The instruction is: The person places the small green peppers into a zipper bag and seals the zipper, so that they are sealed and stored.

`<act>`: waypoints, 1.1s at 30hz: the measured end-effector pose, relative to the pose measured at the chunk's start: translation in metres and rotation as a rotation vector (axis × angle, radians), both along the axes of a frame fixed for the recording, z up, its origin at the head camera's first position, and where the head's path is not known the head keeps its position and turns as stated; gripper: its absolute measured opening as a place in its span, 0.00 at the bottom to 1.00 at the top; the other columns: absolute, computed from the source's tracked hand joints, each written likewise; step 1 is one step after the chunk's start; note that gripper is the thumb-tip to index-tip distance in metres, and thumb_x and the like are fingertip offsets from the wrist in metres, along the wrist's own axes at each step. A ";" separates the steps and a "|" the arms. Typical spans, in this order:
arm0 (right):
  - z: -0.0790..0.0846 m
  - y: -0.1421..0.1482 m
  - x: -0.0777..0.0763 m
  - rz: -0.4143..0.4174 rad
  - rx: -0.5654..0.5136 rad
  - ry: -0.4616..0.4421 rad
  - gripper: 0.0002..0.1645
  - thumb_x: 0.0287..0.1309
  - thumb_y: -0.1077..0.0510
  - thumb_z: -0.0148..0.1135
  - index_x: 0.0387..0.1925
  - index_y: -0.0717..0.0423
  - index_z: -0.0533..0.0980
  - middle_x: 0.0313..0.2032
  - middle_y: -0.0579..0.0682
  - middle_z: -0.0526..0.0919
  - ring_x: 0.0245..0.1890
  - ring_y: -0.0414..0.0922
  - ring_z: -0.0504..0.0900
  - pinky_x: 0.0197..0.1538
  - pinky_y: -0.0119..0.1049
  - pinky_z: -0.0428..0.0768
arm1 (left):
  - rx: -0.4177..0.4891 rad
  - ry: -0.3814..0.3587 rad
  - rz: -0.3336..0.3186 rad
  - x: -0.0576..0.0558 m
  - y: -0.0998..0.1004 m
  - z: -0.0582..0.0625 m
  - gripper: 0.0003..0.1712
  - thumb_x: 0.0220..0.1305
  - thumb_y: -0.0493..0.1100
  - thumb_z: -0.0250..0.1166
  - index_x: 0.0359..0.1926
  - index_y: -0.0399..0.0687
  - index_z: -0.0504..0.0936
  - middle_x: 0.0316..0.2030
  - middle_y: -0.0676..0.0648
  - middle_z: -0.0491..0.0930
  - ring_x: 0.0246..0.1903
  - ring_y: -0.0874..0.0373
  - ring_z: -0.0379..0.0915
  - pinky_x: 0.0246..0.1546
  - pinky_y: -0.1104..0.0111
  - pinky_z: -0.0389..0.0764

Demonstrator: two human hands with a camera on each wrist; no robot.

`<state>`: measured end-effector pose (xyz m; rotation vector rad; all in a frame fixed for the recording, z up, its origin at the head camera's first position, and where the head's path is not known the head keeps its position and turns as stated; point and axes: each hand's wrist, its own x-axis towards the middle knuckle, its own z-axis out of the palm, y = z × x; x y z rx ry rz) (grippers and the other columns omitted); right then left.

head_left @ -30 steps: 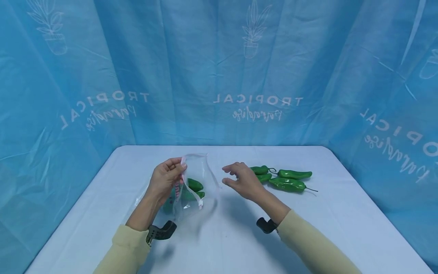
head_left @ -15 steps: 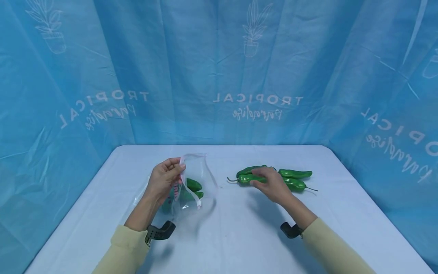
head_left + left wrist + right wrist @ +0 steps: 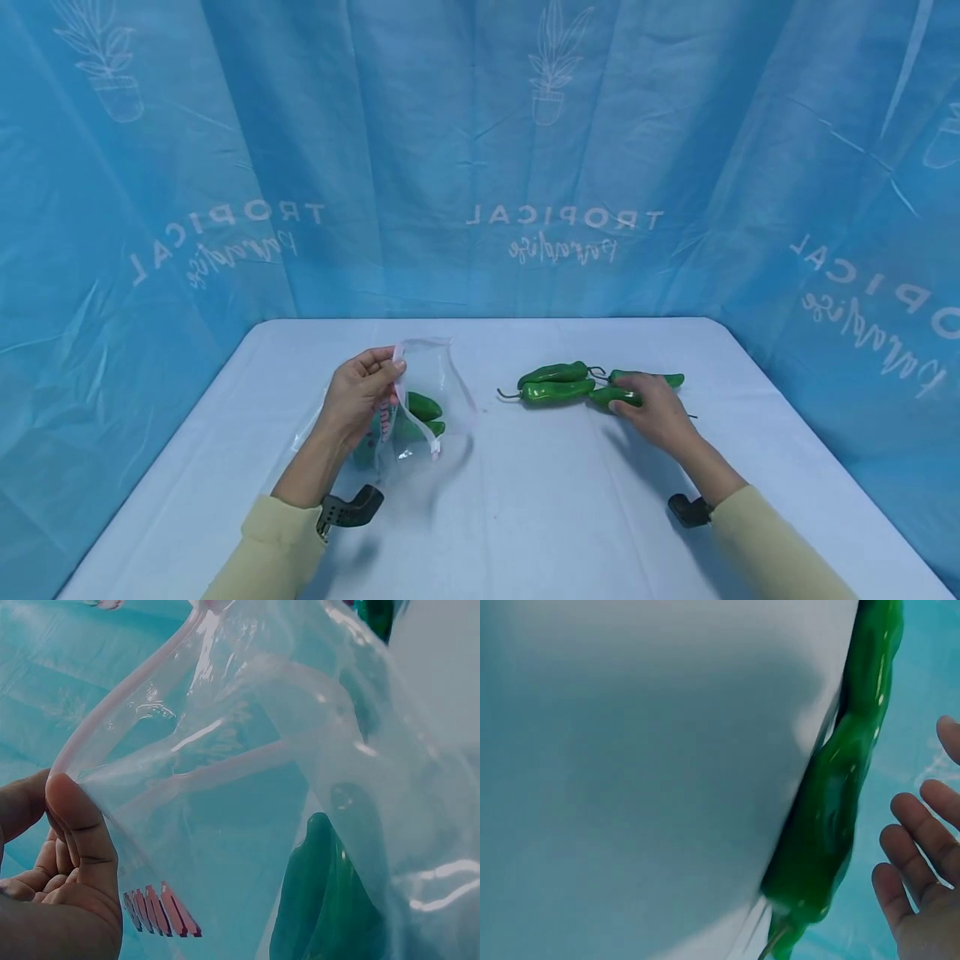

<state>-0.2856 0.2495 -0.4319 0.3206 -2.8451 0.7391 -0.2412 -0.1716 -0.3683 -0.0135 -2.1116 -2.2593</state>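
At the left, my left hand [image 3: 360, 393] pinches the rim of a clear zip bag [image 3: 438, 371] between thumb and fingers. The bag's mouth gapes toward the right. Green peppers [image 3: 315, 892] lie inside, seen through the plastic in the left wrist view. My right hand [image 3: 656, 408] hovers over the right-hand pair of peppers on the table. Its fingers [image 3: 911, 851] are spread and relaxed, apart from the large pepper [image 3: 821, 825] in the right wrist view. In the head view this hand partly covers that near pepper [image 3: 611, 397] and the far pepper [image 3: 673, 380].
Two more green peppers, one in front [image 3: 555, 392] and one behind [image 3: 553, 374], lie side by side just left of the right hand. A white cloth covers the table [image 3: 495, 517]. Blue curtains [image 3: 420, 167] hang behind and at both sides.
My right hand has moved rightward, from beside the bag, past the left pair of peppers, to above the right pair. The left hand and the bag have stayed nearly still.
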 end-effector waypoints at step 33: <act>-0.014 0.049 -0.011 -0.183 -0.015 -0.349 0.37 0.57 0.49 0.63 0.62 0.64 0.65 0.62 0.71 0.64 0.61 0.66 0.65 0.59 0.61 0.69 | -0.003 0.012 -0.003 0.000 0.000 0.000 0.28 0.62 0.47 0.64 0.57 0.35 0.68 0.33 0.56 0.76 0.21 0.67 0.71 0.27 0.79 0.78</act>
